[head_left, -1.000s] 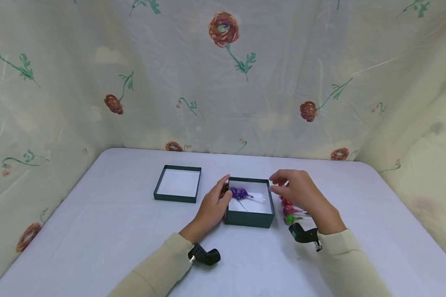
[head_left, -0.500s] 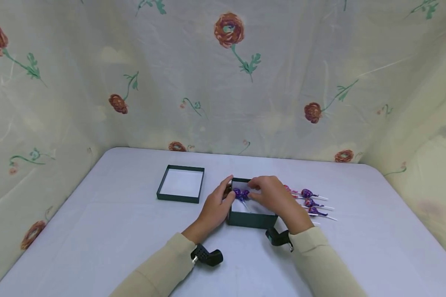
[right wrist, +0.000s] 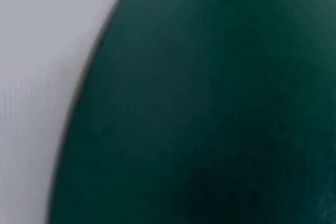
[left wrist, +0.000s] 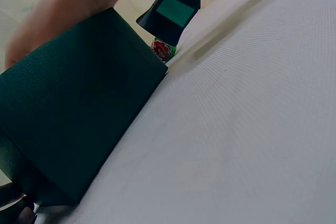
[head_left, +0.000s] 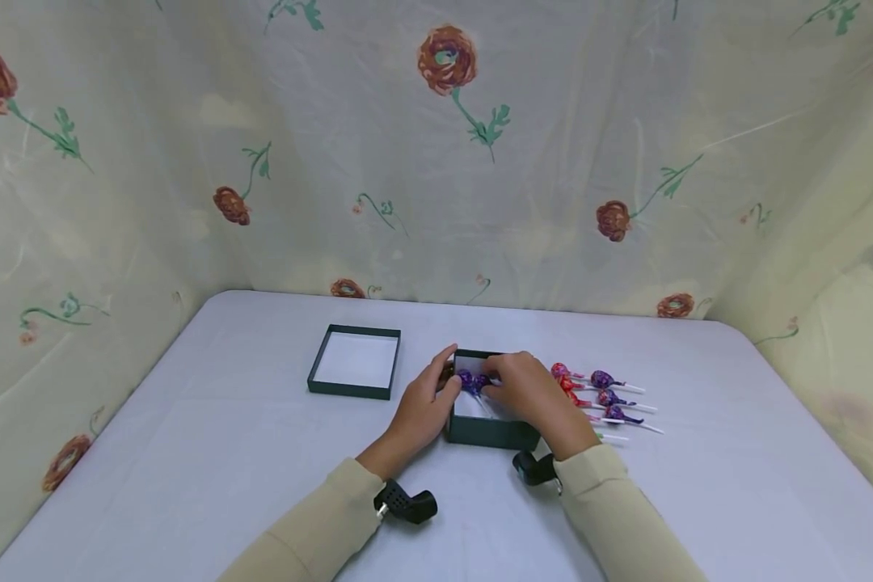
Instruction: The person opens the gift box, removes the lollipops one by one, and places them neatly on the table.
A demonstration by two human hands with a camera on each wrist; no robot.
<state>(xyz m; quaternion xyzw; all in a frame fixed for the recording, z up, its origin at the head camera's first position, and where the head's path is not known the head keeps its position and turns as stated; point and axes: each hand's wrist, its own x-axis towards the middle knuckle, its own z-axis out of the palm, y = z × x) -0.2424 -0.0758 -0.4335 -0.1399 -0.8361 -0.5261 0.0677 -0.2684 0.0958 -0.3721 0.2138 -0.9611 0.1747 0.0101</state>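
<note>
In the head view, my left hand (head_left: 418, 408) grips the left wall of a dark green box (head_left: 491, 432) with a white inside. Its fingertips also show at the box's edge in the left wrist view. My right hand (head_left: 534, 396) reaches into the box from the right with bent fingers. They pinch a purple-wrapped lollipop (head_left: 482, 381), though the fingertips are partly hidden. Another purple lollipop (head_left: 466, 379) lies beside it against the left wall. The box's green side (right wrist: 199, 87) fills most of the right wrist view.
A shallow green lid (head_left: 356, 361), white inside, lies left of the box. Right of it are red lollipops (head_left: 569, 386), purple lollipops (head_left: 607, 398) and a partly hidden green one, sticks pointing right. A flowered curtain (head_left: 538, 267) hangs behind the white table (head_left: 204, 453).
My right hand has moved left from beside the box's right edge into the box, uncovering the lollipops on the table. The left hand stays at the box's left wall.
</note>
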